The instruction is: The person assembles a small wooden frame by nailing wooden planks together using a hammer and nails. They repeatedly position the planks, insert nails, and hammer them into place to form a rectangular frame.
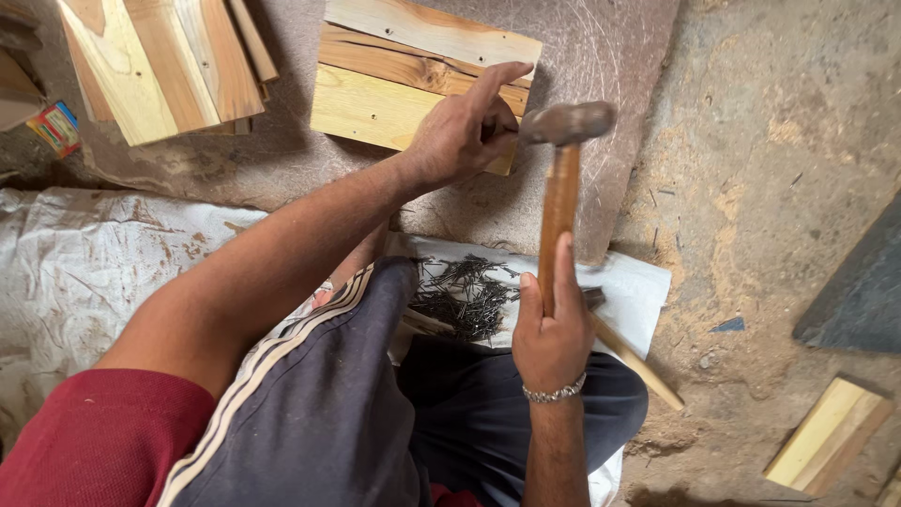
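Left hand [460, 131] presses on the plank panel's [413, 84] right edge, fingers pinched together; whatever they hold is hidden. Right hand [552, 324] wraps the wooden-handled hammer [560, 178], head at the fingertips. Nails [465, 296] pile on white paper, partly behind the knee.

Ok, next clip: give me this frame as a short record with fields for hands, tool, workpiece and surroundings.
left hand: rests on the wooden panel, fingertips pinched at its right edge by the hammer head
right hand: grips the hammer by its wooden handle
nails: loose pile on white sheet by the knees
surroundings: second wooden panel at upper left, dirt floor
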{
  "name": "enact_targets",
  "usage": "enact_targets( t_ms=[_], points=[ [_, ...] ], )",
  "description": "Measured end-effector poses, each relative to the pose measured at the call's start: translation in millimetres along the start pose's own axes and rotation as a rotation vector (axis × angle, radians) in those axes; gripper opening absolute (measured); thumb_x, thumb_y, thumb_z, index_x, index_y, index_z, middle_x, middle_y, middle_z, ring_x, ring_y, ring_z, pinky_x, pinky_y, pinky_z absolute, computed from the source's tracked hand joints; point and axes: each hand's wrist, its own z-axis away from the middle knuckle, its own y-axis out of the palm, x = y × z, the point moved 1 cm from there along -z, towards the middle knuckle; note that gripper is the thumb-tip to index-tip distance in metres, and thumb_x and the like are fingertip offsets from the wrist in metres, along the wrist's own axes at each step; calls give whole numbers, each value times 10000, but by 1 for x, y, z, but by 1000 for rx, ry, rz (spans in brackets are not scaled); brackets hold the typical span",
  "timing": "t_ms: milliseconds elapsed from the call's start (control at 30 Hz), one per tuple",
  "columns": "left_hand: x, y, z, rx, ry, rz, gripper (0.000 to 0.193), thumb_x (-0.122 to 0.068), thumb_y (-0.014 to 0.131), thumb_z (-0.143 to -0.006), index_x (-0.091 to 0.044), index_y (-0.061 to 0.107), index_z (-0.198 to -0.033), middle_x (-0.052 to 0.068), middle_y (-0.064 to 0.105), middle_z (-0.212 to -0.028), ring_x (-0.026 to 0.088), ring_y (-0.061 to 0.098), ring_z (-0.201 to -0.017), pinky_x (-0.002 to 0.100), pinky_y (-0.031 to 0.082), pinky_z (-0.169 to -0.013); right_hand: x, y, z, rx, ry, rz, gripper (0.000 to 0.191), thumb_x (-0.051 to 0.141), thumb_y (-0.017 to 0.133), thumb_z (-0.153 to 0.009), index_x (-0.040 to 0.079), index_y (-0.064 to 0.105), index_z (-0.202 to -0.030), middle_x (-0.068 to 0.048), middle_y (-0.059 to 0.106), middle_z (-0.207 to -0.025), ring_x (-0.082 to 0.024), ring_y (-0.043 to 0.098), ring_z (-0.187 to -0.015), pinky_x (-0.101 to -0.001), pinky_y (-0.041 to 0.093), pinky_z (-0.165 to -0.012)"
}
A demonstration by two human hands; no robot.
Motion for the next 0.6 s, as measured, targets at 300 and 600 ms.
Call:
enact_targets(
  t_ms=[300,600],
  points=[
    [-11,-10,0,-44,27,15,1008,-39,761,-930,-173,45,-1627,67,776,-986,213,777,-866,386,664,-829,28,-24,-3,-241,-221,59,512,145,582,-1216,73,319,-1650,-281,668,-1302,-213,761,-970,-237,660,-711],
    [-10,-12,0,-11,-38,51,1019,-30,768,-939,-172,35,-1633,56,777,-952,215,784,-822,387,663,-783,38,0,-21,146,476,3,635,130,576,-1043,77,365,-1640,-248,756,-806,-248,693,-612,-287,560,-491]
  ],
)
